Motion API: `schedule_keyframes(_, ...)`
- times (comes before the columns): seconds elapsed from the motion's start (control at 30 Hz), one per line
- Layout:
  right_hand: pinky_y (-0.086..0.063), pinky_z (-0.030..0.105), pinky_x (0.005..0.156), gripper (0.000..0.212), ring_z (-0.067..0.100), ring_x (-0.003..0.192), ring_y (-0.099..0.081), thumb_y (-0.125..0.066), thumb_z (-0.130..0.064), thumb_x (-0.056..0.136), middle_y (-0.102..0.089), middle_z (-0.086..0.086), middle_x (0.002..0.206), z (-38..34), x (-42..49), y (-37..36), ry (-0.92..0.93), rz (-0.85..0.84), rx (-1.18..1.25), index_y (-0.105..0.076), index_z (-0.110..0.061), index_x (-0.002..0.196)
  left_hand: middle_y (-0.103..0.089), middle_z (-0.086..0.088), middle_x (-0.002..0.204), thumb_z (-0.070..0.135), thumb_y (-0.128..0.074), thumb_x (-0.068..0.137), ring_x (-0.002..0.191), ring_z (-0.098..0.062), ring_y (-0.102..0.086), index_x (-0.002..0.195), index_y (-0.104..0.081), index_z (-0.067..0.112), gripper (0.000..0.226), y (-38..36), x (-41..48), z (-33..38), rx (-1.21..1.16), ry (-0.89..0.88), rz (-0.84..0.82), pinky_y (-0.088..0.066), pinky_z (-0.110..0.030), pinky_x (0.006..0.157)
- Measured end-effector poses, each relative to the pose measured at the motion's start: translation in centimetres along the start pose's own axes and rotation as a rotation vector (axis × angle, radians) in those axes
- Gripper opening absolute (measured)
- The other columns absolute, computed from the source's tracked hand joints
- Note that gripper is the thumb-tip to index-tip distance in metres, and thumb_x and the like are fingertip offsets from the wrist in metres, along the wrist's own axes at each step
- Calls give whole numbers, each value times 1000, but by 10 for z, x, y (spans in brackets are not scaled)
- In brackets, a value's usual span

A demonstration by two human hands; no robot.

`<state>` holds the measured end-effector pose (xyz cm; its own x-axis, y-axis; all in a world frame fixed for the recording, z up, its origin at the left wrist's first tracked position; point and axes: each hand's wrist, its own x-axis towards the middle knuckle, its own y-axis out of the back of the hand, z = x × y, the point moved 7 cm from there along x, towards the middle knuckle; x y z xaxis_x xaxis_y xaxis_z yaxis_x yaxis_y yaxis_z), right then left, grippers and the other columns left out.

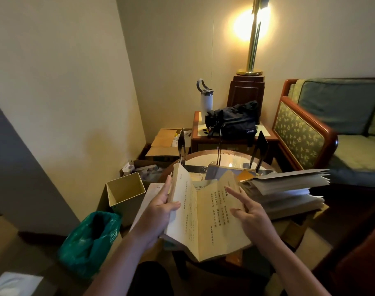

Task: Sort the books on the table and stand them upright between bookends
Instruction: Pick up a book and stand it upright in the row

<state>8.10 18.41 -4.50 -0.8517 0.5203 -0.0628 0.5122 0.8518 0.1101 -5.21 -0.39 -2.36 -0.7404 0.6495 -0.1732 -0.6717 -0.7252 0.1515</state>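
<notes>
Head view: an open yellowed book [205, 212] is held above the near edge of a round table [203, 155]. The left half is gripped by the left hand [158, 212], thumb laid across the page and fingers curled behind the cover. The right hand [249, 210] is spread open over the right-hand page, fingers fanned, with nothing clasped; whether the palm rests on the paper cannot be told.

The book is judged light and limp: thin paper covers, soft pages that bow and would crease or tear if pinched at a corner. It would best be closed first and taken by the spine or across both covers.

Just beyond, to the right, a stack of thick books [287, 189] lies flat, pages splayed, and is likely to be heavy. A blue book [219, 170] lies flat behind the open one.

Farther back on the table, black bookends [260, 149] stand upright with nothing yet between them. Behind these, a dark bag [232, 120] and a white bottle [206, 101] rest on a side table under a lit lamp [252, 37].
</notes>
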Motion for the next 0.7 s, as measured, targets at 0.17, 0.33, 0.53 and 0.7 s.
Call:
schedule_keyframes(0.17, -49, 36, 94, 48, 16, 127, -53, -44, -12, 104, -50, -3, 143, -11, -1, -3, 13, 28, 83, -47, -39, 143, -56, 9, 118, 39, -45, 101, 90, -9, -68, 151, -25, 42, 54, -48, 4, 3, -30, -11, -55, -58, -21, 75)
schedule_keyframes(0.33, -45, 55, 106, 55, 27, 132, -48, -47, -42, 97, -39, -1, 152, -8, 3, -3, -14, 38, 245, -34, -44, 150, -38, 0, 155, 53, -32, 103, 139, -16, -42, 155, -23, 30, 57, -100, 0, -14, 203, -31, -237, -38, -34, 113)
schedule_keyframes(0.53, -56, 40, 96, 74, 24, 131, -50, -51, 10, 94, -37, 4, 154, 17, 4, -1, -46, 29, 209, -45, -49, 137, 15, 20, 161, 48, -21, 106, 148, -5, 23, 155, 4, 38, 57, -125, 13, -46, 754, -247, -189, 15, -43, 123)
schedule_keyframes(0.7, -60, 43, 87, 74, 26, 120, -59, -50, 14, 92, -49, 1, 140, 29, 11, -10, -117, 30, 349, -50, -47, 133, 14, 19, 161, 49, -21, 105, 149, -8, 21, 157, 3, 35, 58, -102, 28, -56, 878, -232, -82, 13, -41, 123)
